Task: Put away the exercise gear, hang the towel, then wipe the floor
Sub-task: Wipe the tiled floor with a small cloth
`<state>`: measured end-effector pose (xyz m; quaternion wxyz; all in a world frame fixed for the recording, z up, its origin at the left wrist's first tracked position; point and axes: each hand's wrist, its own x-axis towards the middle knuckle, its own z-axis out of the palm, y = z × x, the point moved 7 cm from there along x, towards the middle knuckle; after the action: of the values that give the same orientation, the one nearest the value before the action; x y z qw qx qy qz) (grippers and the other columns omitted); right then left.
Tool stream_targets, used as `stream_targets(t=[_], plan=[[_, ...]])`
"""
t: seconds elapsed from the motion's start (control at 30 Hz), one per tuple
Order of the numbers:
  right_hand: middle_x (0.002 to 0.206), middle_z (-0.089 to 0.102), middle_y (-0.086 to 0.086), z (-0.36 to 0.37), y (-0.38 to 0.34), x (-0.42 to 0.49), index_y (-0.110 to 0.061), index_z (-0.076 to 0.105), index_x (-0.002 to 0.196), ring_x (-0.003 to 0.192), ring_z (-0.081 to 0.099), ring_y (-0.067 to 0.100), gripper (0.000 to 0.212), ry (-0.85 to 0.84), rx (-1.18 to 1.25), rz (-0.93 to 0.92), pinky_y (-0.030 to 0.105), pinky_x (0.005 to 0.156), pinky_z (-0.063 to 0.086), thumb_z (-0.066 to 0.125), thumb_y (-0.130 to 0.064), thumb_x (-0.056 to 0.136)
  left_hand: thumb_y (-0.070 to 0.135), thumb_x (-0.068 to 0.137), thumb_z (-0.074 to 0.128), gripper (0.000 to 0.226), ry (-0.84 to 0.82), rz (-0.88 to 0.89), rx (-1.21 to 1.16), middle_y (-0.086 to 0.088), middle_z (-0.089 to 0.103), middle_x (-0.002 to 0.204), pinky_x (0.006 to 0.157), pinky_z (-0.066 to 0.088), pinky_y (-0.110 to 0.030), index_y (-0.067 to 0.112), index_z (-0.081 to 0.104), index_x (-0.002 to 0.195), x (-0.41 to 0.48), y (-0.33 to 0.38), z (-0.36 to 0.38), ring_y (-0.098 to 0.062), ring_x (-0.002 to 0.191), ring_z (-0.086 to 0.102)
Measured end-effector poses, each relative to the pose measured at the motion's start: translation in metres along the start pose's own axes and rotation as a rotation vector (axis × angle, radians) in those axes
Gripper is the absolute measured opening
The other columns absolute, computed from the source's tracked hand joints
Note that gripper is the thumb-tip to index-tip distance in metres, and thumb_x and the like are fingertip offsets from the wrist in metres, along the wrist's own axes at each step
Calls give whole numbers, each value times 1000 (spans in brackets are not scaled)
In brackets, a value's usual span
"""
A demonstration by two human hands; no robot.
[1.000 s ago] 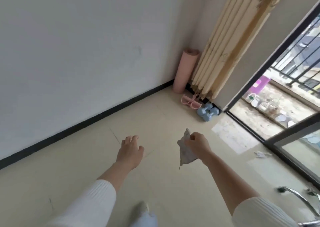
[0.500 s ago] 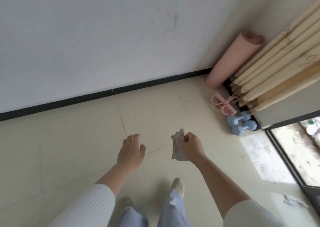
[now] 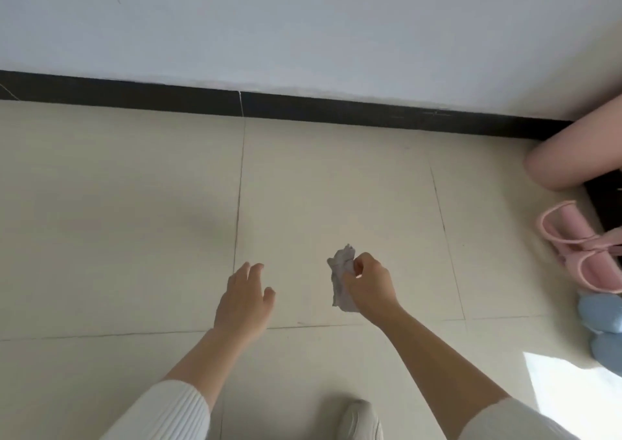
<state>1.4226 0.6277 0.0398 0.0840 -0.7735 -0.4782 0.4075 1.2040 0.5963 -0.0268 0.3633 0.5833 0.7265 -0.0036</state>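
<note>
White crumpled cloth [image 3: 341,281] gripped by right hand [image 3: 368,288], fingers curled round it, above mid-floor [image 3: 134,204]. Left hand [image 3: 244,300] relaxed, fingers spread, holding nothing. Rolled mat [image 3: 579,150] and dumbbells [image 3: 602,311] at floor's right edge.

Cropped by right edge: pink rolled foam mat [image 3: 572,157], pink looped pedal band [image 3: 568,248], pale blue rounded dumbbells [image 3: 599,311]. Cropped at bottom: white shoe [image 3: 360,419]. Half hidden in right hand [image 3: 368,285]: crumpled grey-white cloth [image 3: 340,271].

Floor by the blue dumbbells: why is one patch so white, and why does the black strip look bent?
Head view: sunlight likely hits that patch and washes it out; head view again: the wide-angle lens bows the straight black baseboard; a soft grey shadow lies left of centre.
</note>
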Motion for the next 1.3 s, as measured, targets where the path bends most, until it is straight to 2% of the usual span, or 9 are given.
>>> stream_targets(t=[0.27,0.4,0.5,0.57,0.63,0.77,0.93,1.07,1.3], plan=[[64,49,-7,93,-21,137,-12,50,83,57,43,12,8,64,193,-310,15,45,32,51,-17,89,31,101,30,63,137,-6,159,-9,1,161,119,17,-34,14,0,153,130,-91,53,-22,149,4],[68,56,1,108,4,180,-12,51,98,61,48,17,11,101,393,-199,25,50,38,49,-11,87,30,100,31,59,314,177,162,-3,8,161,117,18,-32,17,8,153,175,-72,26,-18,148,10],[94,60,1,117,46,196,-12,42,119,85,56,20,31,180,112,-105,33,68,47,49,-14,89,38,100,21,61,300,181,202,-6,-2,162,121,10,-32,15,3,153,187,-73,55,-18,149,-1],[135,46,1,122,54,196,-13,33,135,125,41,19,47,272,-221,-263,33,97,39,49,-19,92,48,93,4,69,278,186,252,-8,-12,160,121,5,-34,13,-2,153,190,-78,81,-18,148,-9],[159,13,-8,145,47,197,-20,16,151,147,6,12,56,176,-379,-425,28,117,12,34,-33,100,51,89,-3,75,287,190,281,-7,-13,159,120,3,-34,12,-1,153,198,-83,94,-17,148,-10],[154,-31,-7,197,47,212,-31,-25,146,137,-38,15,59,54,-687,-504,34,113,-23,-7,-49,94,54,94,19,71,358,217,329,-5,5,161,118,10,-36,15,15,153,212,-91,85,-18,149,5],[148,-39,-9,199,28,244,-35,-32,142,135,-42,15,57,60,-742,-619,34,114,-23,-15,-49,89,50,93,29,69,390,263,313,-4,13,160,118,13,-37,16,22,152,212,-87,81,-16,148,7],[158,-20,-5,191,-15,291,-34,-19,147,144,-25,18,53,86,-751,-678,35,118,-14,0,-45,99,48,92,29,68,382,242,302,-3,14,160,118,14,-37,18,22,152,213,-90,79,-15,148,10],[161,-8,-5,138,-28,368,-35,-6,152,147,-12,19,53,225,-605,-441,36,119,-7,11,-41,102,35,91,31,62,395,247,240,0,17,160,118,19,-40,21,25,151,213,-93,78,-15,148,14]])
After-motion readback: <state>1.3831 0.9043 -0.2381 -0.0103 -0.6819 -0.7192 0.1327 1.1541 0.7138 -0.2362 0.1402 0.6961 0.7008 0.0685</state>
